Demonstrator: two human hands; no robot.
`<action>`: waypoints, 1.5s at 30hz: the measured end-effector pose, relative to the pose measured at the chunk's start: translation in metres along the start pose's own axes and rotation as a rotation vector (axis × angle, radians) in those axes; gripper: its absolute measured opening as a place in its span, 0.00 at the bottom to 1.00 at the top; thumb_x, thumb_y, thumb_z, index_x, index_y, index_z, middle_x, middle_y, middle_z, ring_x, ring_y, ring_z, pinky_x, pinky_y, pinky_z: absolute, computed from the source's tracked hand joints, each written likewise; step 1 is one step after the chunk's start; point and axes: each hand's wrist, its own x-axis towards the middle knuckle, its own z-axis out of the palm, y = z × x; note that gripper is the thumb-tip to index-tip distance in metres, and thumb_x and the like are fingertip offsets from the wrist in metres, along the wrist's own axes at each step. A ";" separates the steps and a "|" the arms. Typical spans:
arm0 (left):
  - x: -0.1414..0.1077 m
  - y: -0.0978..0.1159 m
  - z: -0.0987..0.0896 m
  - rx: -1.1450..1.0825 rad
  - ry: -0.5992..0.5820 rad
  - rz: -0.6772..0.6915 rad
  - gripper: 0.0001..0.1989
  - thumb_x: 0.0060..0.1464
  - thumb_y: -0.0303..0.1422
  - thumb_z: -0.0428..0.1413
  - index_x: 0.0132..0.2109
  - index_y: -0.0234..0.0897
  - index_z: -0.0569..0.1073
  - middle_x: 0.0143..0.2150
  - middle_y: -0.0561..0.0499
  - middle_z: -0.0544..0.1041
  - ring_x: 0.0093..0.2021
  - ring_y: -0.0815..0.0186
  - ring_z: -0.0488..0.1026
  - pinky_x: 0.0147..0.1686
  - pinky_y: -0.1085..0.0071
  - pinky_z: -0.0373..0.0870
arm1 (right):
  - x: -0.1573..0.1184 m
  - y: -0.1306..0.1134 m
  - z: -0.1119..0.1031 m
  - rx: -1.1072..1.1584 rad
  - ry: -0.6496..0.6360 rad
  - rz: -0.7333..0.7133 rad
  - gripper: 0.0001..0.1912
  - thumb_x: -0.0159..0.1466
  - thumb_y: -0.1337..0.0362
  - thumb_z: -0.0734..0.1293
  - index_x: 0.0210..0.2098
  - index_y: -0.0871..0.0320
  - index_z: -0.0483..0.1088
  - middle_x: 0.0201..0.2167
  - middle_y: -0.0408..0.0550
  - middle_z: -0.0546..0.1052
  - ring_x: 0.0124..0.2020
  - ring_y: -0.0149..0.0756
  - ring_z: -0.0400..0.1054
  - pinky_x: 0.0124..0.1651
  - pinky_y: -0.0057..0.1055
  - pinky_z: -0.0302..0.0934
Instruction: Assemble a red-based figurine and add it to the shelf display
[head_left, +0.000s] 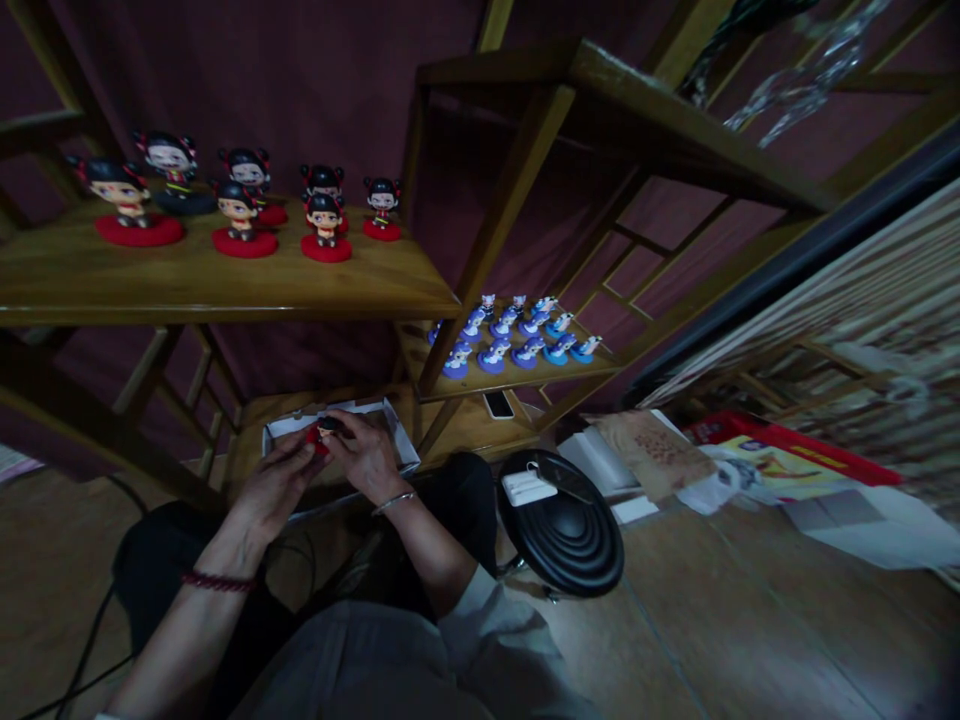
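Observation:
A small black-haired figurine with a red base point(322, 434) is held between my two hands, above a white open box point(405, 440) on the lowest shelf. My left hand point(277, 480) has its fingers closed on the red base. My right hand point(365, 455) pinches the figurine at its dark head. Most of the box's inside is hidden by my hands. On the wooden shelf point(195, 285) above stand several similar figurines, one of them a seated figurine point(325, 228) on a red base.
Several purple and blue figurines point(493, 355) stand on a shelf at the right. A phone point(499, 404) lies below them. A round black stool point(574, 535) holds a white object point(529, 487). Boxes and a red package point(810, 460) lie on the floor at the right.

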 end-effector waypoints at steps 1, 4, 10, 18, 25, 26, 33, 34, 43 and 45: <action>0.000 0.000 0.001 -0.004 0.013 0.001 0.12 0.47 0.15 0.53 0.31 0.32 0.78 0.34 0.48 0.79 0.35 0.68 0.75 0.43 0.68 0.74 | 0.000 -0.001 -0.001 0.004 -0.002 -0.002 0.16 0.61 0.64 0.65 0.49 0.49 0.68 0.43 0.41 0.76 0.44 0.31 0.70 0.50 0.30 0.64; 0.002 0.001 0.005 -0.009 0.030 0.005 0.14 0.48 0.14 0.51 0.29 0.32 0.77 0.32 0.49 0.79 0.33 0.68 0.75 0.42 0.68 0.75 | 0.002 -0.002 -0.004 0.009 0.000 -0.016 0.16 0.61 0.65 0.65 0.49 0.50 0.68 0.45 0.41 0.76 0.46 0.31 0.69 0.52 0.29 0.62; 0.002 0.005 0.016 -0.005 0.013 0.000 0.15 0.49 0.13 0.50 0.29 0.31 0.78 0.32 0.48 0.79 0.32 0.69 0.75 0.41 0.70 0.74 | 0.005 -0.001 -0.007 -0.024 0.006 0.017 0.18 0.60 0.65 0.66 0.51 0.51 0.67 0.44 0.43 0.76 0.43 0.32 0.71 0.51 0.31 0.63; 0.000 0.005 0.020 -0.023 0.064 -0.019 0.17 0.50 0.12 0.47 0.27 0.31 0.77 0.29 0.50 0.78 0.30 0.71 0.74 0.35 0.73 0.75 | 0.005 -0.004 -0.013 -0.071 -0.025 0.009 0.19 0.59 0.66 0.67 0.50 0.51 0.67 0.42 0.43 0.76 0.45 0.33 0.69 0.52 0.32 0.61; 0.002 0.003 0.022 -0.015 0.074 -0.015 0.15 0.50 0.13 0.48 0.29 0.32 0.77 0.31 0.50 0.79 0.33 0.71 0.75 0.35 0.75 0.74 | 0.003 0.002 -0.012 -0.043 -0.052 -0.031 0.23 0.58 0.63 0.69 0.53 0.52 0.65 0.46 0.46 0.75 0.47 0.35 0.68 0.54 0.34 0.59; 0.002 0.003 0.022 -0.012 0.081 -0.020 0.15 0.50 0.13 0.48 0.29 0.32 0.76 0.31 0.50 0.79 0.33 0.71 0.75 0.35 0.76 0.74 | 0.003 0.003 -0.012 -0.034 -0.055 -0.031 0.24 0.57 0.63 0.69 0.53 0.52 0.64 0.47 0.45 0.74 0.47 0.35 0.68 0.53 0.34 0.60; -0.004 0.008 0.023 0.026 0.074 -0.022 0.14 0.48 0.14 0.50 0.30 0.32 0.77 0.31 0.50 0.79 0.32 0.71 0.75 0.35 0.77 0.73 | 0.002 0.001 -0.012 -0.023 -0.061 -0.035 0.25 0.57 0.64 0.69 0.54 0.55 0.64 0.48 0.48 0.74 0.49 0.35 0.67 0.54 0.34 0.60; -0.004 0.008 0.023 0.032 0.074 -0.015 0.14 0.48 0.14 0.50 0.30 0.32 0.77 0.31 0.50 0.79 0.32 0.71 0.75 0.35 0.77 0.74 | 0.002 0.001 -0.012 -0.028 -0.060 -0.039 0.25 0.57 0.64 0.69 0.54 0.55 0.63 0.47 0.48 0.74 0.49 0.35 0.67 0.54 0.34 0.60; -0.003 0.005 0.020 0.033 0.092 0.009 0.10 0.43 0.14 0.54 0.27 0.30 0.76 0.31 0.48 0.78 0.34 0.69 0.74 0.41 0.73 0.72 | 0.001 0.000 -0.013 -0.022 -0.040 -0.077 0.23 0.58 0.62 0.69 0.53 0.55 0.64 0.47 0.48 0.74 0.48 0.35 0.68 0.53 0.34 0.61; -0.003 0.004 0.018 0.036 0.073 0.019 0.09 0.43 0.15 0.54 0.27 0.30 0.76 0.32 0.48 0.78 0.36 0.68 0.74 0.42 0.72 0.71 | 0.001 -0.001 -0.013 -0.032 -0.023 -0.087 0.21 0.58 0.62 0.68 0.51 0.57 0.66 0.46 0.50 0.75 0.47 0.36 0.69 0.53 0.34 0.61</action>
